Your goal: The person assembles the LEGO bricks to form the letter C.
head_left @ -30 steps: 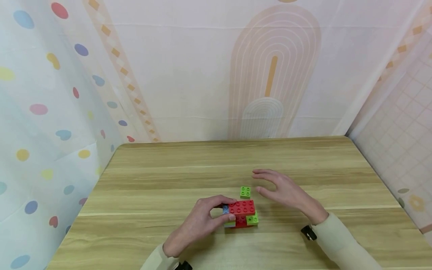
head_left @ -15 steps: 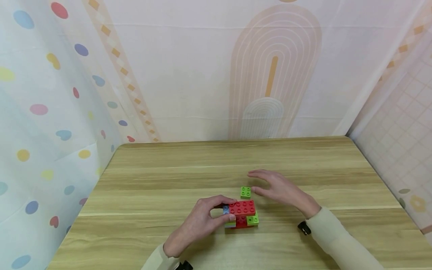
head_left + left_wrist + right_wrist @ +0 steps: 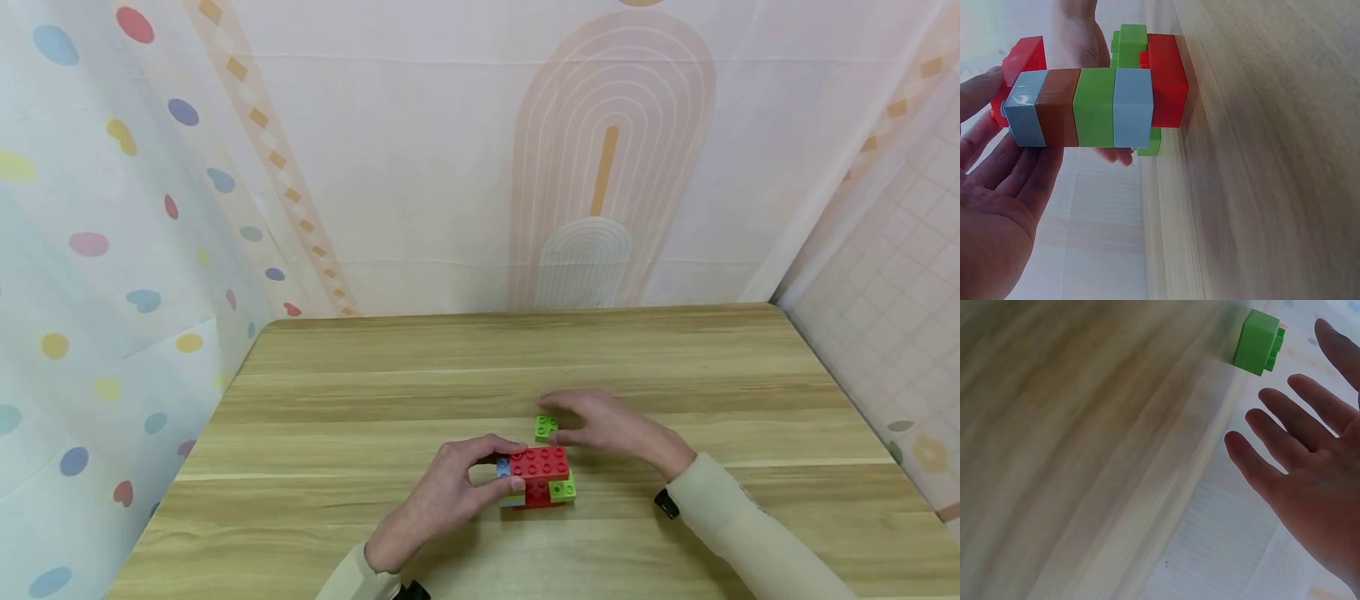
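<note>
My left hand (image 3: 450, 483) grips the upper part of a small structure of toy building bricks, thumb in front and fingers behind. A red eight-stud brick (image 3: 542, 462) lies across its top. In the left wrist view, its end is a column of light blue, brown, green (image 3: 1094, 107) and light blue bricks, rising from a red base brick (image 3: 1169, 81). A green brick (image 3: 562, 488) sits low at the structure's right. Just behind stands a loose green four-stud brick (image 3: 545, 427). My right hand (image 3: 611, 427) spreads around it, fingers extended; the right wrist view shows a gap to the brick (image 3: 1257, 344).
The structure and loose brick stand on a wood-grain table (image 3: 337, 400). A patterned curtain (image 3: 420, 183) hangs behind the table's far edge and along both sides. A dark strap device (image 3: 665, 503) is at the right sleeve.
My right hand has moved left and slightly nearer, bringing its thumb and fingers around the loose green brick. The left hand and the structure have stayed in place.
</note>
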Demonstrator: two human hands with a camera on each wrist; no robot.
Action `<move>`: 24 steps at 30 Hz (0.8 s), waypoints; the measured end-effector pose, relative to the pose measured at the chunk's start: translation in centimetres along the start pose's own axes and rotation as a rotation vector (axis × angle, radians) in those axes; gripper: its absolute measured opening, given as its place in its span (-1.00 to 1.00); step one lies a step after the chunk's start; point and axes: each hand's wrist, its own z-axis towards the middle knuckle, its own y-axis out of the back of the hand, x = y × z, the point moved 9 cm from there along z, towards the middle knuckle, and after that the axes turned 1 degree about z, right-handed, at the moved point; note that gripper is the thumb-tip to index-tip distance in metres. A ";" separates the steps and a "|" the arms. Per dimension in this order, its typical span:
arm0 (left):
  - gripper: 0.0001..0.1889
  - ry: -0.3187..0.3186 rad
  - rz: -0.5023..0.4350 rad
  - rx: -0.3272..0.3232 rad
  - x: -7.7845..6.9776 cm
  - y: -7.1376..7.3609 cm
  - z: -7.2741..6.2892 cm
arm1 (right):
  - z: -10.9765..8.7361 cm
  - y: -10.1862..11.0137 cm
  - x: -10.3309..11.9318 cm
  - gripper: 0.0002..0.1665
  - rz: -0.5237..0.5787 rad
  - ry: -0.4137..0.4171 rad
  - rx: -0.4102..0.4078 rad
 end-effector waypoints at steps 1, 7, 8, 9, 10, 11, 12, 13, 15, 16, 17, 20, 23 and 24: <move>-0.67 0.004 0.000 0.000 0.0 0.0 0.0 | 0.1 -0.2 0.0 -0.37 0.000 0.001 0.009; -0.67 0.013 -0.007 0.000 0.0 0.0 -0.1 | 0.4 -0.9 0.3 -0.41 -0.024 0.018 0.041; -0.67 0.013 -0.009 -0.001 0.0 0.0 -0.1 | 0.4 -1.0 0.4 -0.42 -0.035 0.027 0.040; -0.67 0.011 -0.008 -0.003 0.0 0.0 -0.1 | 0.4 -1.0 0.4 -0.43 -0.047 0.034 0.037; -0.67 0.010 -0.008 -0.004 -0.1 0.0 -0.1 | 0.5 -1.1 0.4 -0.43 -0.052 0.035 0.035; -0.67 0.009 -0.006 -0.005 -0.1 0.1 -0.1 | 0.5 -1.1 0.5 -0.44 -0.056 0.037 0.032; -0.67 0.008 -0.005 -0.005 -0.1 0.1 -0.1 | 0.5 -1.1 0.5 -0.45 -0.065 0.043 0.027; -0.67 0.009 -0.004 -0.005 -0.1 0.1 -0.1 | 0.6 -1.1 0.5 -0.45 -0.067 0.043 0.026; -0.67 0.010 0.000 -0.004 -0.1 0.1 -0.1 | 0.7 -1.1 0.5 -0.47 -0.069 0.038 0.024; -0.67 0.012 -0.003 -0.002 -0.1 0.1 -0.1 | 0.7 -1.1 0.5 -0.47 -0.070 0.031 0.025; -0.67 0.014 -0.005 -0.001 -0.1 0.1 -0.1 | 0.8 -1.1 0.5 -0.48 -0.075 0.028 0.024; -0.68 0.019 -0.019 0.004 -0.1 0.0 0.0 | 1.0 -1.2 0.5 -0.49 -0.085 0.015 0.023; -0.68 0.026 -0.027 0.006 0.0 0.0 -0.1 | 1.0 -1.3 0.5 -0.50 -0.088 0.011 0.021; -0.68 0.028 -0.028 0.006 0.0 0.1 -0.1 | 1.0 -1.2 0.6 -0.51 -0.088 0.015 0.018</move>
